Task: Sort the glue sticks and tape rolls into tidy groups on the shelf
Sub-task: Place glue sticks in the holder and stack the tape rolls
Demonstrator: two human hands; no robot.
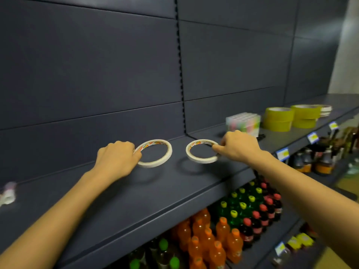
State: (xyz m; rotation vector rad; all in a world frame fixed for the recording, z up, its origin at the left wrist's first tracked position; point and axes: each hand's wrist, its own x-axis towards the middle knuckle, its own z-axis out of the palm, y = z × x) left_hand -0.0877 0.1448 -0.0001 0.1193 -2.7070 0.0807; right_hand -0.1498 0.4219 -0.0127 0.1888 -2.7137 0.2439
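Your left hand [116, 158] and right hand [240, 146] are bare. Behind each hand your forearms [68, 202] run slim and uncovered, bare from the wrist to the edge of view.

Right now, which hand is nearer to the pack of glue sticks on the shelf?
Right. The right hand, pinching the right tape roll, is just in front of the pack of glue sticks. The left hand, gripping the left tape roll, lies well to its left.

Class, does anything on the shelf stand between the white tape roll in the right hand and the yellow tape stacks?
Yes: the clear box of pastel sticks sits between them, just beyond the right hand.
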